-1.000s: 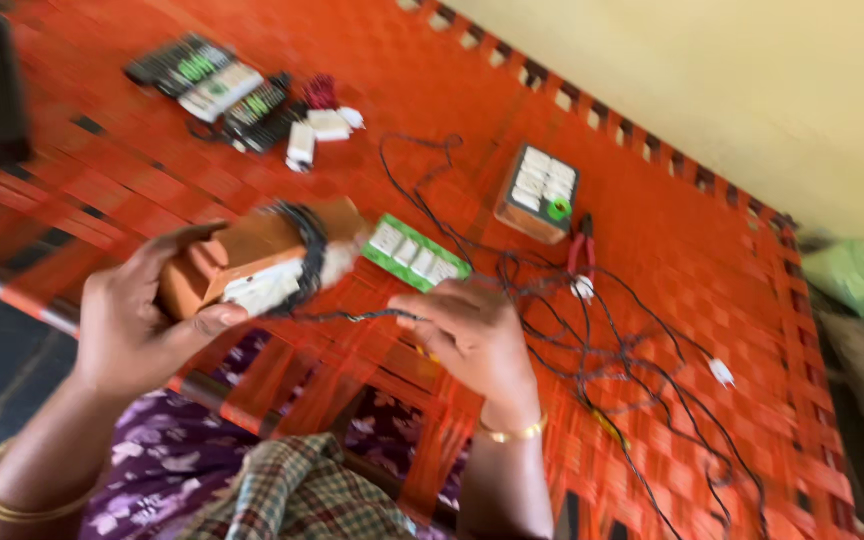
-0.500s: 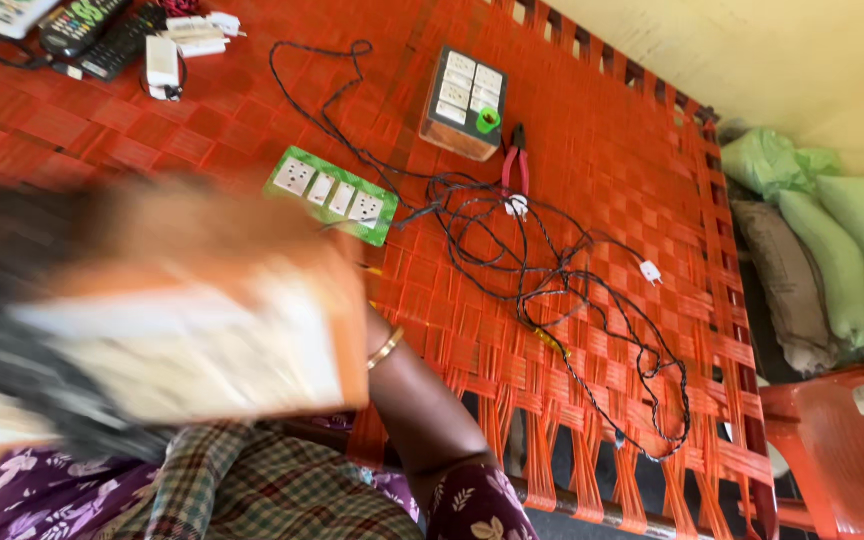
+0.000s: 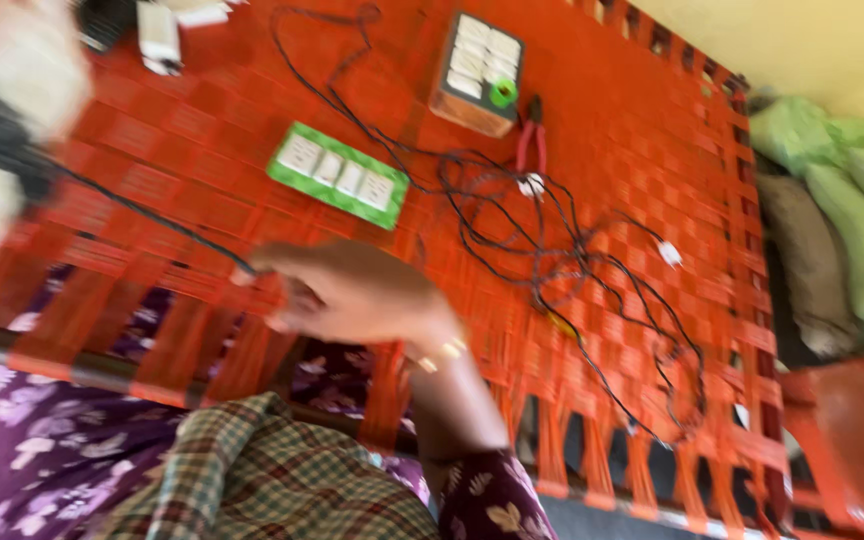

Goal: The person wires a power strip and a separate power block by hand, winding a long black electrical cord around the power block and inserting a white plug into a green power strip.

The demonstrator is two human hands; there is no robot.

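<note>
**A:** So, from the head camera, what is the right hand (image 3: 352, 292) doing?

**B:** It hovers low over the near edge of the orange woven cot (image 3: 652, 120), with its fingertips pressed together on a thin black wire (image 3: 142, 212). The pinch sits at the hand's left end, and the wire runs from there up and to the left.

**A:** Where does that wire end?

**B:** It runs into a large blurred object (image 3: 2, 130) at the far left edge, pale with a dark band across it. That thing is very close to the lens and badly smeared, so I can only say it may be a box with cord wound round it. The left hand does not show clearly, and I cannot tell its grip.

**A:** What lies about the right hand?

**B:** Just beyond it is a green switch plate (image 3: 338, 174) with white rockers, lying flat on the webbing. Farther off and to the right stands a brown switch box (image 3: 477, 72) with a green piece on its corner. Red-handled pliers (image 3: 530, 150) lie just right of that box, and a loose tangle of black cable (image 3: 572, 270) spreads from there toward the near right. At the far right are green cushions (image 3: 842, 200), off the cot.
</note>
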